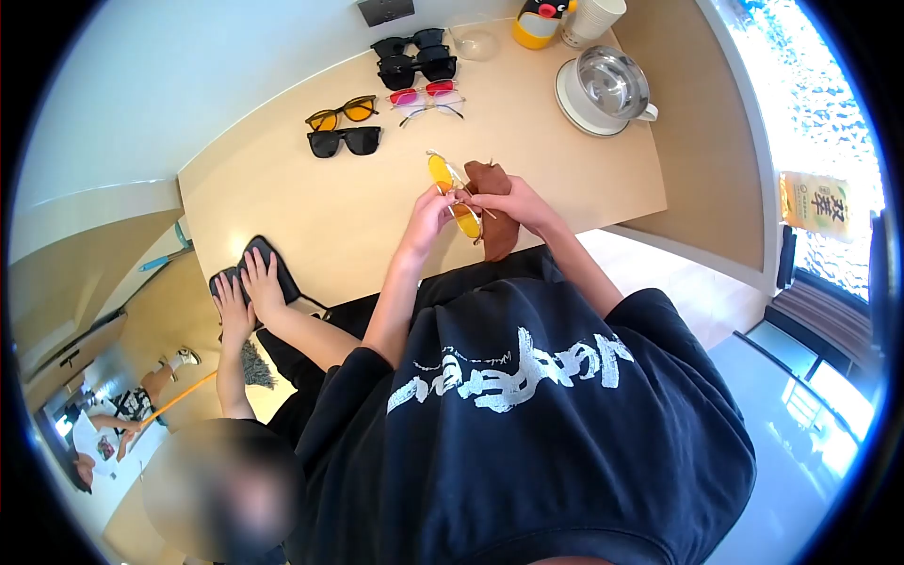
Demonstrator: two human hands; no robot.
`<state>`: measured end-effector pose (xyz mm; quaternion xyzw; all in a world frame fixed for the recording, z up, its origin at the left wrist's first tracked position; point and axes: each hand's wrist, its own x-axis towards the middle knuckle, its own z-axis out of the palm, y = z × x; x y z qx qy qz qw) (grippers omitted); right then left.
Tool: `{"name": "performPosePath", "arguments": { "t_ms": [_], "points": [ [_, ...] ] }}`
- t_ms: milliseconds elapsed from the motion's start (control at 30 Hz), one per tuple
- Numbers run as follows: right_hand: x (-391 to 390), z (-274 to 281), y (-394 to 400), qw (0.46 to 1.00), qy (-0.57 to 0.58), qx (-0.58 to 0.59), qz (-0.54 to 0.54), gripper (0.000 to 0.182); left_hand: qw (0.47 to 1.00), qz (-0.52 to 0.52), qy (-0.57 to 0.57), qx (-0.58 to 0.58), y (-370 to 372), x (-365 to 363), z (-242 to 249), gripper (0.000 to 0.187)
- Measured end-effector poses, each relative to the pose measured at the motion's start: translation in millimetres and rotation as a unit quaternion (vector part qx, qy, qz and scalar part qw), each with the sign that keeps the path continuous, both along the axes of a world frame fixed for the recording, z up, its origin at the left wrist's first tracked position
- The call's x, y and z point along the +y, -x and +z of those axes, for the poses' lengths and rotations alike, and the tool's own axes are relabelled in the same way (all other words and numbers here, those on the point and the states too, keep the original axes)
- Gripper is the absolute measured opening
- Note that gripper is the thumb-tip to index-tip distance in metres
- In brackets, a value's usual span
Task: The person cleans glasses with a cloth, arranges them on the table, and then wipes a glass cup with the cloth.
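Pale tabletop stretches beyond the grip, and at its near left another person's hands lie on a dark case. Ahead and left of the grip are orange-lensed glasses, with black sunglasses just nearer. At the centre, the left hand pinches the yellow-lensed glasses near the bridge, while the right hand has closed around a brown soft piece, perhaps a pouch, beside them. Straight ahead sit pink-lensed glasses and more dark pairs. Ahead and right of the grip stands a metal bowl. I'd judge the step in hand as close work on the glasses with the brown piece right against them; whether it touches a lens I can't tell. The next move calls for a light pinch, since such thin frames could bend.
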<state>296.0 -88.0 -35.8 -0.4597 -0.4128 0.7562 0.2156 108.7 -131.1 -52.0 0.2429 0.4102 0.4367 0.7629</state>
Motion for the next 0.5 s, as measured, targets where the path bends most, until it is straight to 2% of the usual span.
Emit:
{"name": "performPosePath", "arguments": {
  "t_ms": [100,133,167,200,267,433,500],
  "points": [
    [-2.9,0.0,-2.2,0.999,-0.041,-0.027,0.002,0.037,0.998,-0.01,0.014,0.052,-9.6,1.2,-5.2,0.021],
    [-3.4,-7.3,-5.0,0.999,-0.041,-0.027,0.004,0.037,0.994,-0.014,0.009,0.107,-16.1,0.3,-2.6,0.021],
    [-2.8,-18.0,-7.8,0.996,-0.077,-0.045,0.007,0.035,0.987,-0.017,0.005,0.162,-20.8,-0.3,-0.9,0.021],
    [-1.3,-27.2,-12.2,0.991,-0.114,-0.062,0.009,0.033,0.987,-0.014,0.004,0.163,-23.9,-0.8,-1.8,0.021],
    [6.1,-7.7,-20.4,0.993,-0.105,-0.052,0.001,0.031,0.996,0.045,0.054,0.05,-28.7,-1.0,-4.0,0.017],
    [24.7,-3.1,-58.8,0.992,-0.104,-0.068,-0.017,0.026,0.999,0.005,0.05,0.006,-33.9,0.8,14.1,0.013],
    [35.8,1.3,-77.3,0.996,-0.068,-0.008,0.059,0.024,0.998,-0.024,0.062,0.009,-39.0,0.9,19.2,0.012]
  ]
}}
